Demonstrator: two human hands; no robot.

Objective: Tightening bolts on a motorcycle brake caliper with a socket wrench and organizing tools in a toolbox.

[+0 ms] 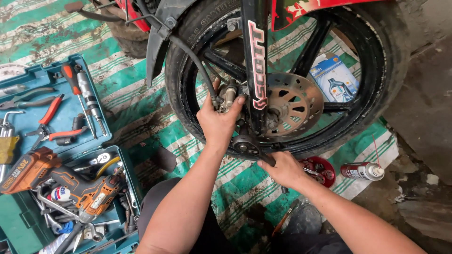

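so there's one motorcycle wheel (pixel 287 75), one brake disc (pixel 292 104), one orange cordless drill (pixel 56 181), one open toolbox (pixel 28 221), one spray can (pixel 362 170), two hands (pixel 219 123) at it

1. A green-and-white striped mat (pixel 141 110) is covering the ground, stained with dirt.
2. Bare grey concrete (pixel 423 108) is showing to the right of the mat.
3. An open teal toolbox (pixel 28 226) is lying at the left.
4. Daylight is falling evenly, casting soft shadows.
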